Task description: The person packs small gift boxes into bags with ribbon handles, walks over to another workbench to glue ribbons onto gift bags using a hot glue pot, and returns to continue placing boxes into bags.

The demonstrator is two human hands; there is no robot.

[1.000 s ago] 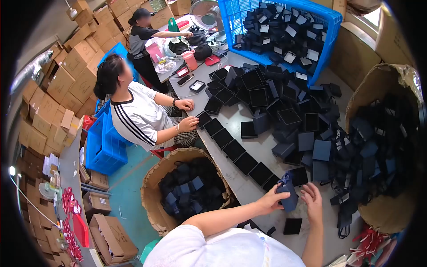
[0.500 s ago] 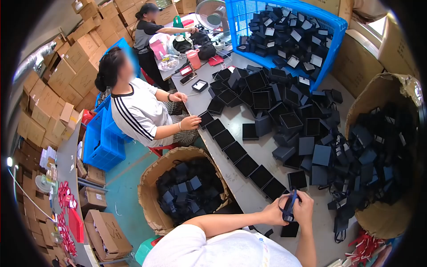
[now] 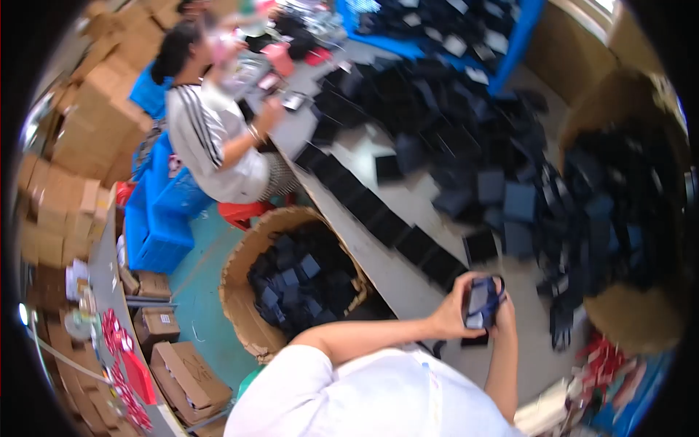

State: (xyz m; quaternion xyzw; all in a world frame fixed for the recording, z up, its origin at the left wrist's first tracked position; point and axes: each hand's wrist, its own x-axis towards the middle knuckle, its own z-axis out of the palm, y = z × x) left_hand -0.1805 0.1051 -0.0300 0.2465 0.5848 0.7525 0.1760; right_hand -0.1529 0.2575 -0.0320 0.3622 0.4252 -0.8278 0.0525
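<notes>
A small dark navy box (image 3: 478, 300) with a loop of dark ribbon (image 3: 498, 297) is held between my two hands over the near part of the table. My left hand (image 3: 453, 309) grips its left side, and my right hand (image 3: 504, 315) closes on its right side. A greyish face of the box is turned up toward me. Just beyond my hands, a row of black box trays (image 3: 378, 218) runs along the table edge. One separate black tray (image 3: 480, 247) lies close above my fingers. Partly covered by my hands is another dark piece (image 3: 475, 339).
A big heap of dark boxes (image 3: 437, 131) covers the table's far middle. Cardboard bins of dark boxes stand on the right (image 3: 633, 320) and on the floor at left (image 3: 237, 277). A blue crate (image 3: 510, 54) stands behind. A co-worker (image 3: 211, 146) sits across at the left.
My view has shifted, and the scene sits higher and is blurred. The box between my hands has turned, showing more of its greyish face. The co-worker's hand has moved away from the tray row.
</notes>
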